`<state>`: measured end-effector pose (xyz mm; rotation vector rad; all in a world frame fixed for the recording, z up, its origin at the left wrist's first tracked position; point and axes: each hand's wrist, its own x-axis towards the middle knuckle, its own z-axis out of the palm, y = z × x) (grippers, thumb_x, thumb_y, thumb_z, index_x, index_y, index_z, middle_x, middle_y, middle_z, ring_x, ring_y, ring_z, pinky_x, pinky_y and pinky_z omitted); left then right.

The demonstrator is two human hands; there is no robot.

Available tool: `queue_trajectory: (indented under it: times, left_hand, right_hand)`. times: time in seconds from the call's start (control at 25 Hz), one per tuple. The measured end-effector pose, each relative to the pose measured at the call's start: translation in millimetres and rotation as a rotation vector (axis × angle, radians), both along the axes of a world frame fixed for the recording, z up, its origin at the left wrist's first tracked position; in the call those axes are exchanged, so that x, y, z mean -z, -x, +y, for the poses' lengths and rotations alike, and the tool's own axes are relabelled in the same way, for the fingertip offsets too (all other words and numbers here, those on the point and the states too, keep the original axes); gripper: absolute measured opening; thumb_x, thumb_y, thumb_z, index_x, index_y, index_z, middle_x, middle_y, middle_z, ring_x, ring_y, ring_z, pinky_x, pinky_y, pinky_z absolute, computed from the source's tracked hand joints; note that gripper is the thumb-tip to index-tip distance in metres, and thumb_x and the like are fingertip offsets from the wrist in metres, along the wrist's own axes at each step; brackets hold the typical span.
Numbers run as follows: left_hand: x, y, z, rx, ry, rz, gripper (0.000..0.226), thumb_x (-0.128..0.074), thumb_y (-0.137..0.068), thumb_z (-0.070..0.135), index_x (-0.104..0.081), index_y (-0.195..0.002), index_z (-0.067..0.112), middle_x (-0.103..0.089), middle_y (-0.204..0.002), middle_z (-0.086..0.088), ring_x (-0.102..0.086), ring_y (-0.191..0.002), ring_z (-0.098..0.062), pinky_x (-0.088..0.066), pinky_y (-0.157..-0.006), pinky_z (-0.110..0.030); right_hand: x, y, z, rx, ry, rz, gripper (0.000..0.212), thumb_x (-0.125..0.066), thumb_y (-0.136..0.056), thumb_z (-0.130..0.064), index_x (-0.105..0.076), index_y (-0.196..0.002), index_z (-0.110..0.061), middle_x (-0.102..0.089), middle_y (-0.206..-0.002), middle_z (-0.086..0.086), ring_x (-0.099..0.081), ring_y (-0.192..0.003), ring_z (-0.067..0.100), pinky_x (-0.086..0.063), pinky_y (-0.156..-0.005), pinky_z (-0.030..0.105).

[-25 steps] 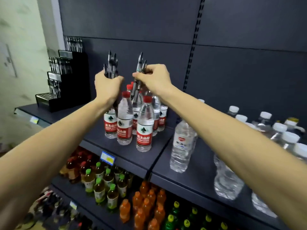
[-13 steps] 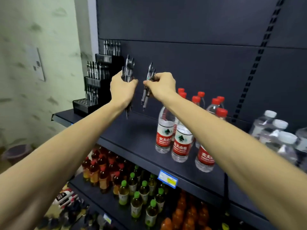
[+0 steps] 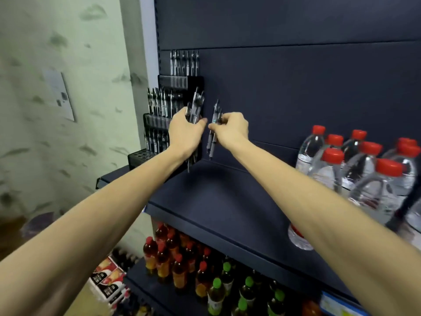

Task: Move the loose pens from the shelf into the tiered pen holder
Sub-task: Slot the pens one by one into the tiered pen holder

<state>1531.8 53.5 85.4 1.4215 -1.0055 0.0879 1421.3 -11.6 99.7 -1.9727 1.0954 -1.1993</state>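
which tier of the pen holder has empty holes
The lowest, front tier of the pen holder: its open holes show, while the tiers above it hold upright pens.

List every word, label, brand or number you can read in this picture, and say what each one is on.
No text reads clearly enough to quote.
Water bottles: labels blurred.
Box on the floor: dark characters, illegible.
Notice on the wall: marks too small to read.
Price tag on the lower shelf edge: blurred.
Pens in the left hand and right hand: no legible print.
Tiered pen holder: no text seen.
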Motion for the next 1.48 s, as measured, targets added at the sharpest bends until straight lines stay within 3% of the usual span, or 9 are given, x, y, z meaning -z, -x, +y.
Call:
queue_trajectory:
  times: [0.16,0.28,0.44,0.56,0.68,0.84,1.0,1.2,1.48]
  left_hand:
    - [-4.1,-50.3,-15.7,0.099,0.021,0.067,0.016,-0.075,-0.091,0.025,-0.066,-0.092,0.012,-0.065,-0.069,0.004,-0.06,-0.055,-0.016,-0.058,-0.067,-0.042]
    - [-13.5,-96.0,-21.7,0.127,0.047,0.095,0.032,-0.074,-0.094,0.026,-0.064,-0.109,0.0,-0.065,-0.069,0.002,-0.057,-0.044,-0.012,-0.058,-0.053,-0.037]
    - [-32.5,-147.2,-27.9,0.194,0.091,0.193,0.036,-0.072,-0.097,0.026,-0.062,-0.12,0.0,-0.06,-0.059,0.002,-0.055,-0.042,-0.013,-0.05,-0.05,-0.03]
    - [-52.7,-187.1,-32.9,0.249,0.097,0.192,0.026,-0.071,-0.098,0.027,-0.064,-0.109,0.005,-0.058,-0.053,0.003,-0.055,-0.043,-0.012,-0.049,-0.052,-0.032]
    - [-72.2,-219.0,-46.4,0.332,0.109,0.204,0.048,-0.071,-0.097,0.026,-0.058,-0.132,-0.004,-0.059,-0.053,0.006,-0.057,-0.044,-0.014,-0.06,-0.053,-0.043]
    - [-94.6,-242.2,-71.3,0.414,0.133,0.221,0.064,-0.072,-0.097,0.028,-0.047,-0.145,-0.006,-0.061,-0.053,0.007,-0.059,-0.044,-0.012,-0.056,-0.053,-0.031]
    - [-121.4,-251.3,-103.3,0.481,0.172,0.219,0.064,-0.073,-0.096,0.03,-0.05,-0.14,-0.01,-0.062,-0.057,0.005,-0.06,-0.045,-0.013,-0.055,-0.052,-0.031]
    - [-153.1,-245.9,-136.4,0.493,0.207,0.155,0.022,-0.072,-0.097,0.024,-0.063,-0.098,0.004,-0.06,-0.06,-0.002,-0.056,-0.043,-0.016,-0.051,-0.052,-0.031]
    - [-183.2,-237.4,-178.2,0.538,0.229,0.104,0.02,-0.072,-0.096,0.025,-0.064,-0.094,0.007,-0.061,-0.057,0.0,-0.055,-0.043,-0.016,-0.05,-0.05,-0.03]
  right_hand:
    - [4.2,-30.8,-8.8,-0.017,0.015,-0.055,0.023,-0.08,-0.087,-0.024,-0.066,-0.07,-0.018,-0.063,-0.063,-0.007,-0.061,-0.065,0.01,-0.054,-0.07,0.031]
    - [0.3,-58.5,-14.1,-0.014,0.007,-0.137,0.017,-0.081,-0.086,-0.021,-0.071,-0.072,-0.019,-0.068,-0.063,0.0,-0.072,-0.071,0.017,-0.063,-0.078,0.043]
    - [-20.7,-88.2,-16.1,0.09,0.044,-0.175,0.015,-0.081,-0.086,-0.019,-0.073,-0.079,-0.008,-0.07,-0.067,0.008,-0.074,-0.074,0.022,-0.063,-0.076,0.048]
    - [-51.7,-110.3,-15.3,0.183,0.092,-0.186,0.02,-0.083,-0.085,-0.021,-0.075,-0.087,-0.004,-0.075,-0.08,0.014,-0.075,-0.082,0.03,-0.063,-0.076,0.049]
    - [-86.8,-126.9,-14.9,0.258,0.147,-0.177,0.029,-0.081,-0.088,-0.022,-0.072,-0.1,0.002,-0.074,-0.083,0.009,-0.074,-0.086,0.028,-0.062,-0.081,0.049]
    - [-126.5,-141.0,-28.2,0.324,0.227,-0.129,0.012,-0.079,-0.089,-0.022,-0.07,-0.084,-0.017,-0.072,-0.081,0.0,-0.073,-0.083,0.02,-0.062,-0.083,0.043]
    - [-153.1,-152.4,-60.1,0.347,0.266,-0.13,0.023,-0.08,-0.088,-0.023,-0.065,-0.072,-0.028,-0.073,-0.082,-0.002,-0.073,-0.083,0.018,-0.062,-0.083,0.041]
    - [-166.8,-173.8,-101.9,0.334,0.323,-0.129,0.014,-0.079,-0.088,-0.025,-0.069,-0.08,-0.023,-0.074,-0.083,-0.003,-0.073,-0.079,0.018,-0.062,-0.082,0.041]
    - [-170.1,-192.6,-140.7,0.372,0.385,-0.018,0.01,-0.079,-0.088,-0.028,-0.069,-0.086,-0.024,-0.069,-0.08,-0.009,-0.07,-0.086,0.016,-0.059,-0.086,0.038]
